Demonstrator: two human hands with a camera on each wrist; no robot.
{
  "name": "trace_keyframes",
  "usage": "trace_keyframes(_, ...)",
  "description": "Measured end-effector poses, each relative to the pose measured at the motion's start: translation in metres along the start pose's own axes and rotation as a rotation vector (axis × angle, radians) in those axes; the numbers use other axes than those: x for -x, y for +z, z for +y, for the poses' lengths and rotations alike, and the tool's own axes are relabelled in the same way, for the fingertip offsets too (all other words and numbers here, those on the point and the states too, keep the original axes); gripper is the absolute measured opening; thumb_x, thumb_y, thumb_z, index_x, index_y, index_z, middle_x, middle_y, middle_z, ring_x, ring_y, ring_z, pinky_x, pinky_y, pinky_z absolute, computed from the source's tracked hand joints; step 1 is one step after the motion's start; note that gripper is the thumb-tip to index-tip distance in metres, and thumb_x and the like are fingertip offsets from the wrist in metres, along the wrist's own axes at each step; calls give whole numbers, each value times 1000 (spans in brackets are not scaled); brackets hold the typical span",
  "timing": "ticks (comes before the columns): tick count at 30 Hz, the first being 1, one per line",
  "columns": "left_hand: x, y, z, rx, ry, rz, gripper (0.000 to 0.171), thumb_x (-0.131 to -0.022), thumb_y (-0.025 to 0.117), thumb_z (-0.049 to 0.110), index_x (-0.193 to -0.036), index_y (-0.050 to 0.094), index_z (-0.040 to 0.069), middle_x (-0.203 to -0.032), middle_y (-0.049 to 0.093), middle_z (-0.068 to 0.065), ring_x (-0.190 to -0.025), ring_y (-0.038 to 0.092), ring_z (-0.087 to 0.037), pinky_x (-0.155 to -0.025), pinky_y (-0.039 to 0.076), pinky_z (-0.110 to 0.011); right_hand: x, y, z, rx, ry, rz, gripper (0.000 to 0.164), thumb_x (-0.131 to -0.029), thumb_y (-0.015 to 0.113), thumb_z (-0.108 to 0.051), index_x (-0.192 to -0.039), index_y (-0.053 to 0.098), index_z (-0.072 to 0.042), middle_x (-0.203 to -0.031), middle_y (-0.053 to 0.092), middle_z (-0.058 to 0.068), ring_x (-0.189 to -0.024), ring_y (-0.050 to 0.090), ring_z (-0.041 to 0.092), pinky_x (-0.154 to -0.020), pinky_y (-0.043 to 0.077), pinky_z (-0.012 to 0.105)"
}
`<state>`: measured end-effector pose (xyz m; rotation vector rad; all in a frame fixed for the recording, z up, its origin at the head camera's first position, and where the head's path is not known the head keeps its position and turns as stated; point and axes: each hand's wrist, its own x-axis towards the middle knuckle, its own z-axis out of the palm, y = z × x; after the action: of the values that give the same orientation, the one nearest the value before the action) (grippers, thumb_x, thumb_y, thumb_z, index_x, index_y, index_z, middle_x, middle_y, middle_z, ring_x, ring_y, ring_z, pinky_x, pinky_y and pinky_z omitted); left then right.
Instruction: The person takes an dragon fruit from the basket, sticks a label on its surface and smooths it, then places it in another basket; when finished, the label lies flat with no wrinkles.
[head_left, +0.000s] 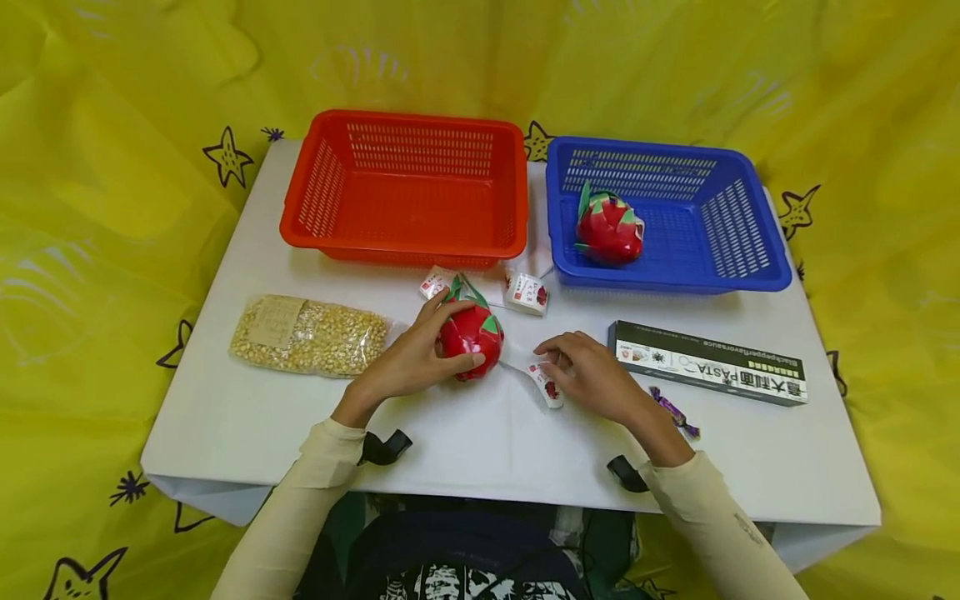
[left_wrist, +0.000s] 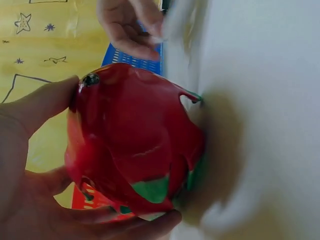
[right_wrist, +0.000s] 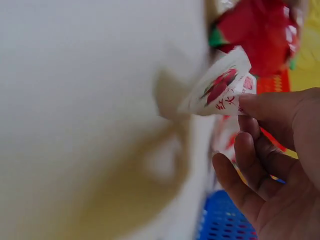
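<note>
My left hand (head_left: 408, 358) grips a red toy dragon fruit (head_left: 468, 340) with green leaf tips at the table's middle. In the left wrist view, thumb and fingers spread round the glossy dragon fruit (left_wrist: 135, 130), which sits close over the white tabletop. Just right of it, my right hand (head_left: 596, 379) pinches a white printed wrapper (head_left: 546, 385) between thumb and fingertip. The right wrist view shows the wrapper (right_wrist: 220, 92) folded to a point, with a dragon fruit picture and red characters; the other fingers are loosely bent below.
A red basket (head_left: 405, 253) stands at the back left. The blue basket (head_left: 667, 279) at the back right holds another dragon fruit (head_left: 611, 232). White printed packaging (head_left: 527, 293) lies before the red basket, a bag of yellow kernels (head_left: 322, 337) left, a pasta box (head_left: 708, 364) and purple-wrapped candy (head_left: 675, 412) right.
</note>
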<state>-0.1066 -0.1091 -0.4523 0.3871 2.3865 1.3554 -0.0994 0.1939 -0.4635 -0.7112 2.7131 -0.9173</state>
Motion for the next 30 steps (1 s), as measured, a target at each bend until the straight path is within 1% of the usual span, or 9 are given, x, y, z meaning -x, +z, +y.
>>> trace_keyframes(5,-1,0,-4,87,16,-15,75,-94,82,31,-159,45,24,-178,4,-13,-155,30,-47,-113,45,-63,3,-25,-7,-47,-57,148,3,-96,79,-8,-99,78,-9,-93,71,-1,-90,66,16,-81,58,36)
trace_keyframes(9,1,-3,-9,138,54,-12,68,-99,76,29,-159,45,20,-177,4,-15,-157,25,-46,-113,46,-62,-6,-38,-29,-188,-78,232,6,-96,78,-5,-98,73,-8,-108,72,4,-105,66,16,-92,57,29)
trace_keyframes(11,3,-5,-12,167,68,5,57,-106,67,28,-158,46,18,-177,8,-14,-159,21,-44,-116,42,-62,-14,-38,-44,-255,-100,212,5,-97,76,-7,-100,72,-8,-121,71,6,-117,63,19,-99,53,31)
trace_keyframes(13,4,-6,-15,188,79,23,48,-112,56,28,-157,48,17,-177,12,-13,-162,15,-40,-122,34,-63,-24,-36,-58,-285,-130,170,6,-99,75,-10,-101,70,-8,-130,68,7,-126,60,22,-103,52,39)
trace_keyframes(16,5,-6,-17,210,89,20,44,-116,43,30,-157,49,17,-177,14,-10,-165,6,-33,-127,21,-64,-36,-32,-75,-280,-160,135,7,-100,74,-13,-102,69,-9,-133,66,8,-131,58,25,-106,50,51)
trace_keyframes(18,5,-5,-18,212,90,8,44,-116,38,31,-157,49,17,-178,13,-9,-165,4,-31,-128,17,-64,-43,-28,-83,-258,-166,120,7,-100,73,-13,-101,68,-10,-133,66,9,-133,56,27,-110,47,55)
trace_keyframes(22,7,-6,-19,234,87,3,46,-117,33,31,-157,48,17,-178,11,-9,-165,5,-32,-128,20,-63,-58,-19,-93,-172,-166,63,8,-102,70,-17,-99,66,-11,-138,63,9,-147,46,30,-121,37,58)
trace_keyframes(25,8,-7,-20,249,86,0,46,-117,31,31,-158,47,16,-178,10,-8,-164,6,-32,-127,22,-63,-67,-11,-95,-111,-170,34,10,-103,69,-19,-97,66,-11,-140,62,10,-151,41,32,-124,33,58)
trace_keyframes(30,9,-8,-20,247,94,-3,48,-116,32,33,-158,47,16,-178,11,-8,-165,5,-30,-129,17,-63,-77,0,-94,-17,-180,53,11,-101,71,-19,-98,67,-9,-139,63,10,-144,47,30,-120,40,54)
